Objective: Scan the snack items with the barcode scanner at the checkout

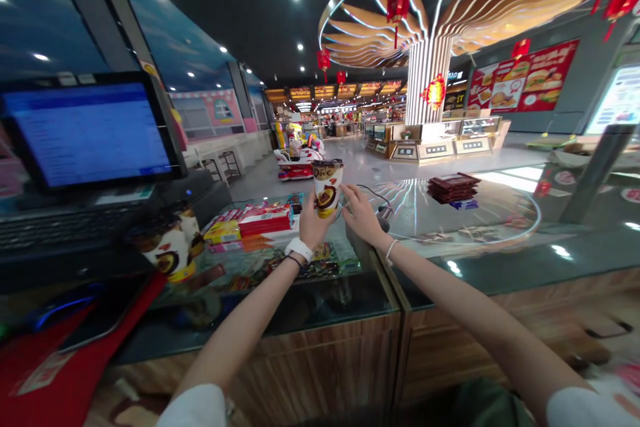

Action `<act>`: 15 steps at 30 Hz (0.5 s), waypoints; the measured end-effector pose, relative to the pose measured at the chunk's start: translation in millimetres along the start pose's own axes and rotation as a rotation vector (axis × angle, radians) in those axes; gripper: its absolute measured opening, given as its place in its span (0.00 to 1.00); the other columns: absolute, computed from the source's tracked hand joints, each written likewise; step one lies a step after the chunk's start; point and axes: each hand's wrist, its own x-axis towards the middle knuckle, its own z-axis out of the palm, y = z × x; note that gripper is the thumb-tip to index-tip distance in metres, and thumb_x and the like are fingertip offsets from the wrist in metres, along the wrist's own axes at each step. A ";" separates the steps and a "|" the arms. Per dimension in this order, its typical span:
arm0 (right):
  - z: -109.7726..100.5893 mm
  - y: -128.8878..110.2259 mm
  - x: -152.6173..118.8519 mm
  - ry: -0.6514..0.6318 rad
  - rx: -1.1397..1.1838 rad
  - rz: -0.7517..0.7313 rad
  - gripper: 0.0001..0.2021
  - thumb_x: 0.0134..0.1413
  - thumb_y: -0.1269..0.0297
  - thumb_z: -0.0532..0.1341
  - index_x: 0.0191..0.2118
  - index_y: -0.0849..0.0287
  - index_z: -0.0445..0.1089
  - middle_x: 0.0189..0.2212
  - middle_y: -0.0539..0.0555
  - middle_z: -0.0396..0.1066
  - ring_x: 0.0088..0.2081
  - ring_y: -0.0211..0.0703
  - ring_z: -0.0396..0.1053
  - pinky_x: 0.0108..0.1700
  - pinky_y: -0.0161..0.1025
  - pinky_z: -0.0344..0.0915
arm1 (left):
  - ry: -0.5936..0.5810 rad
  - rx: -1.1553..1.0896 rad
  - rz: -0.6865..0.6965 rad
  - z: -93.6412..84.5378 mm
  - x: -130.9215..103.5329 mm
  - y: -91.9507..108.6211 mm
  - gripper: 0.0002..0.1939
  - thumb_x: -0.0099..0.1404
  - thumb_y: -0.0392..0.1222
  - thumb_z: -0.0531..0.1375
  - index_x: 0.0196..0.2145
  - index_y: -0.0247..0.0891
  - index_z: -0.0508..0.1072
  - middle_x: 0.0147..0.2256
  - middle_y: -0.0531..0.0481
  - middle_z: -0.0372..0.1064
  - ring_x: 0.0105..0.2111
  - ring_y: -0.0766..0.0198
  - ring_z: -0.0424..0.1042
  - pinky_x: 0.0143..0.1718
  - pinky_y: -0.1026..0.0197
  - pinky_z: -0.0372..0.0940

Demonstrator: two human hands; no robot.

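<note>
A Dove cup (327, 188), white with brown and yellow, is held upright over the glass counter in my left hand (315, 223), whose fingers wrap its left side. My right hand (363, 215) is at the cup's right side with fingers stretched out and apart; whether its fingertips touch the cup I cannot tell. Two similar cups (173, 250) stand at the left beside the keyboard. Red and yellow snack boxes (265, 219) lie on the counter just left of my left hand. A small stack of dark red packets (451, 188) with blue ones sits to the right.
At the left are a lit monitor (90, 133), a keyboard (65, 230), a phone (107, 310) and a red sheet (45, 367). A dark device with a cable (384, 212) lies beyond my right hand. The glass counter (490, 267) has wooden fronts below.
</note>
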 end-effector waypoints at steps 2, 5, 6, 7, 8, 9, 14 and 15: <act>1.4 -0.9 4.0 -0.025 -0.127 -0.071 0.34 0.57 0.74 0.53 0.69 0.52 0.52 0.63 0.61 0.58 0.61 0.52 0.61 0.62 0.51 0.61 | 0.006 -0.067 -0.053 -5.9 0.5 -7.7 0.44 0.56 0.39 0.69 0.66 0.40 0.55 0.56 0.40 0.70 0.52 0.53 0.73 0.52 0.51 0.71; -0.2 0.4 2.9 -0.043 -0.287 -0.195 0.35 0.57 0.77 0.52 0.69 0.48 0.52 0.67 0.56 0.55 0.65 0.51 0.56 0.66 0.55 0.55 | -0.006 -0.114 -0.061 -13.3 0.2 -12.1 0.42 0.54 0.35 0.69 0.64 0.41 0.59 0.57 0.42 0.69 0.54 0.53 0.72 0.55 0.50 0.69; -1.6 1.5 0.9 -0.049 -0.326 -0.238 0.35 0.58 0.77 0.52 0.69 0.46 0.53 0.67 0.55 0.55 0.67 0.51 0.54 0.68 0.56 0.51 | -0.019 -0.107 -0.045 -15.7 -0.2 -11.6 0.41 0.53 0.35 0.69 0.63 0.41 0.61 0.57 0.42 0.69 0.54 0.52 0.72 0.56 0.49 0.68; -3.2 3.1 -1.5 -0.059 -0.357 -0.276 0.34 0.58 0.77 0.52 0.69 0.46 0.53 0.68 0.54 0.54 0.68 0.50 0.52 0.69 0.58 0.48 | -0.037 -0.089 -0.026 -17.9 -0.9 -10.4 0.40 0.53 0.34 0.69 0.62 0.40 0.63 0.56 0.42 0.70 0.54 0.52 0.72 0.57 0.48 0.67; -4.9 5.2 -4.0 -0.072 -0.380 -0.305 0.34 0.59 0.77 0.53 0.69 0.45 0.53 0.68 0.53 0.54 0.69 0.50 0.50 0.70 0.59 0.45 | -0.057 -0.063 -0.007 -19.8 -1.7 -8.6 0.38 0.53 0.34 0.69 0.61 0.40 0.65 0.56 0.43 0.71 0.53 0.52 0.72 0.57 0.48 0.67; -6.6 7.6 -6.2 -0.082 -0.396 -0.321 0.33 0.60 0.76 0.53 0.68 0.46 0.54 0.69 0.53 0.53 0.70 0.50 0.48 0.70 0.60 0.43 | -0.077 -0.032 0.011 -21.4 -2.7 -6.3 0.37 0.53 0.34 0.69 0.60 0.40 0.66 0.55 0.43 0.72 0.52 0.52 0.72 0.56 0.48 0.67; -11.8 21.8 -9.9 -0.101 -0.433 -0.279 0.29 0.61 0.74 0.53 0.67 0.51 0.57 0.66 0.58 0.58 0.69 0.53 0.51 0.70 0.63 0.42 | -0.179 0.067 0.103 -22.8 -7.7 3.2 0.33 0.52 0.34 0.68 0.56 0.42 0.70 0.50 0.47 0.75 0.49 0.53 0.74 0.55 0.50 0.68; -12.6 24.0 -9.6 -0.110 -0.432 -0.278 0.28 0.61 0.74 0.54 0.66 0.52 0.58 0.65 0.58 0.60 0.68 0.53 0.53 0.70 0.63 0.41 | -0.198 0.065 0.118 -22.3 -8.1 3.6 0.32 0.52 0.34 0.68 0.56 0.41 0.70 0.50 0.47 0.75 0.50 0.53 0.73 0.55 0.50 0.67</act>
